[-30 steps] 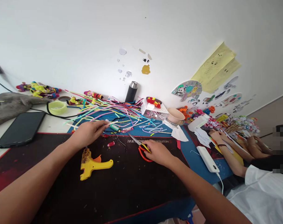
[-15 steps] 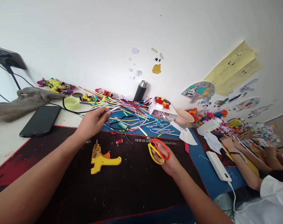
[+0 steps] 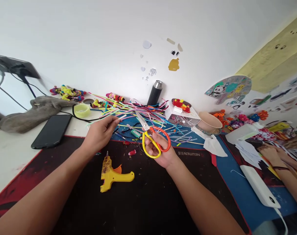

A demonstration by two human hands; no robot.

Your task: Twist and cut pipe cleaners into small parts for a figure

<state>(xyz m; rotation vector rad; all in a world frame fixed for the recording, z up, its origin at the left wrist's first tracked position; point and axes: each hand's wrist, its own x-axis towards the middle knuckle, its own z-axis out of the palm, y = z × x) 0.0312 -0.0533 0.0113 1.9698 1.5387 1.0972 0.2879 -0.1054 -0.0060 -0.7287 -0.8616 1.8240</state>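
I have the left hand (image 3: 99, 134) pinching a pale strip (image 3: 123, 117) between thumb and forefinger, its end jutting just past the fingertips. My right hand (image 3: 164, 156) grasps the scissors (image 3: 145, 126), fingers through the handles, blades reaching beyond them, apart from the strip. I judge a light, firm pinch best, with the blades clear of the left fingertips and the glue gun (image 3: 114, 175), below those fingers, undisturbed.

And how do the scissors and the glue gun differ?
The scissors are held in the right hand; the glue gun lies on the dark mat. The scissors have looped handles, one yellow, one red-orange; the glue gun is yellow with an orange trigger. Both have yellow parts.
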